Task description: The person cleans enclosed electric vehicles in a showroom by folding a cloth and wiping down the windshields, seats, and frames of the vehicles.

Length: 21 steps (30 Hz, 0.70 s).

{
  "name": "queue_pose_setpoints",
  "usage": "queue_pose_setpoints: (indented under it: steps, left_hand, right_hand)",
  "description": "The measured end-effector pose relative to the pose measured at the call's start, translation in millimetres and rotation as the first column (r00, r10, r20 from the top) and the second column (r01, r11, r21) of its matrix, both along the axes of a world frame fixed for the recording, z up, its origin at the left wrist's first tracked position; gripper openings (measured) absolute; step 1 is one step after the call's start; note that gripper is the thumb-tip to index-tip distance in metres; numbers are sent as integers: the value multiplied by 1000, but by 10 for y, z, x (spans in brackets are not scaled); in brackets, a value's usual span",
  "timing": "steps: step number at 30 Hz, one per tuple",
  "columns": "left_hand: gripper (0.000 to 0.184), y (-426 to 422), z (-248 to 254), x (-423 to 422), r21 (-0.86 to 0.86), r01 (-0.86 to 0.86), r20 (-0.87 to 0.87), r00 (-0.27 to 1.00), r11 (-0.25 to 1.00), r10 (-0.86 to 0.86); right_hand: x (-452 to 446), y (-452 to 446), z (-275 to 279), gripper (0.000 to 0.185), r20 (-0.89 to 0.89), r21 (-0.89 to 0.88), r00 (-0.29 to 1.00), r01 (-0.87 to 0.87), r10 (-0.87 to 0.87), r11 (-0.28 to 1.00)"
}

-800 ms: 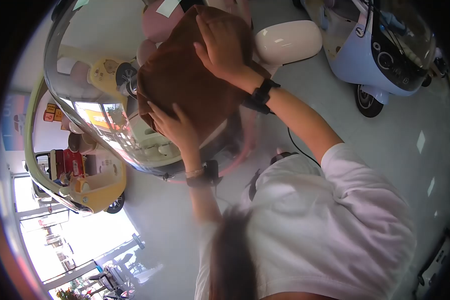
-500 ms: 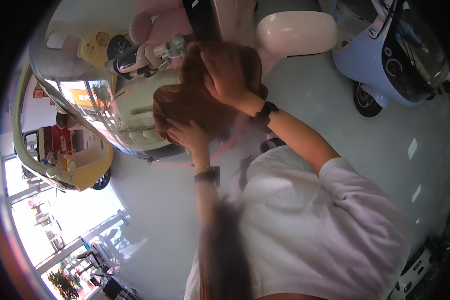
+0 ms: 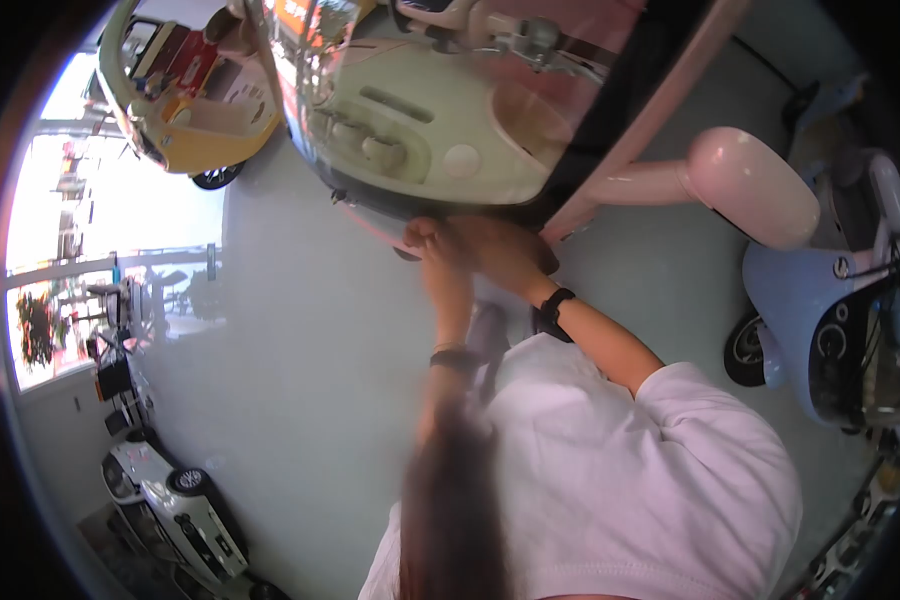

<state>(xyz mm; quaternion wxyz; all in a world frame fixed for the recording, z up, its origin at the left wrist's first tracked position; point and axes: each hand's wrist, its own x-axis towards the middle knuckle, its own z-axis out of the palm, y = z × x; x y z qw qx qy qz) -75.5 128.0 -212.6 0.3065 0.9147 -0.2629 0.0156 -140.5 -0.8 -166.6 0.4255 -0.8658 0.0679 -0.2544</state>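
Note:
A brown cloth (image 3: 542, 254) is bunched between my hands, just below the lower edge of a pink vehicle's windshield (image 3: 450, 120). My left hand (image 3: 436, 250) has its fingers curled and closed at the cloth's left side. Close beside it, my right hand (image 3: 502, 258) is on the cloth; its fingers are smeared by motion and partly merge with the brown fabric. Both wrists carry black bands. Through the glass I see a cream dashboard (image 3: 395, 110) and handlebars.
The pink mirror (image 3: 755, 185) juts out at right. Beyond it stands a light blue scooter (image 3: 785, 300). A yellow vehicle (image 3: 195, 150) is at upper left, and a white toy-like car (image 3: 175, 510) at lower left. Grey floor (image 3: 300, 370) lies around me.
Both hands were apart, pressing the spread cloth flat on the windshield. Now they are together, lower, off the glass, with the cloth bunched. The view has shifted, uncovering the dashboard.

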Motion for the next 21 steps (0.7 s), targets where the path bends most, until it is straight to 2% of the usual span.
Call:
queue_pose_setpoints:
  steps: [3, 6, 9, 10, 11, 13, 14, 17, 18, 21]
  left_hand:
    - [33, 600, -417, -32, -13, -88, -108, 990, 996, 86]
    - [20, 1293, -592, -135, 46, -173, -254, 951, 984, 179]
    - [14, 1873, -693, -145, 34, -257, -393, 885, 966, 250]
    - [13, 2049, -681, -106, 2, -287, -464, 848, 958, 255]
    - [12, 2201, -686, -51, -28, -312, -532, 809, 950, 250]
    - [10, 2505, -677, 122, -109, -287, -630, 761, 952, 157]
    - [9, 2618, -694, 242, -155, -278, -672, 733, 948, 105]
    - [9, 2902, -231, 557, -179, -194, -664, 747, 965, 27]
    - [10, 2977, -106, 673, -178, -181, -656, 755, 967, 21]
    - [9, 3246, 55, 944, -187, -147, -550, 835, 971, 21]
  right_hand:
    - [-55, 192, -456, 34, -95, 2, 993, -72, 72, 997]
    - [-74, 323, -773, 35, -198, -19, 975, -107, 102, 994]
    - [-4, 462, -803, 39, -290, -120, 955, -104, 65, 987]
    - [22, 536, -946, 64, -360, -386, 931, -214, 67, 897]
    - [-1, 548, -1086, 66, -392, -350, 918, -202, 52, 915]
    - [44, 677, -994, 71, -456, -285, 890, -170, 23, 943]
    - [89, 722, -945, 74, -513, -322, 858, -182, -10, 929]
    - [211, 990, -914, 76, -313, -478, 942, -43, -124, 877]
    - [282, 1061, -904, 80, -308, -543, 939, -41, -153, 839]
    - [479, 1331, -882, 84, -309, -570, 931, -19, -193, 822]
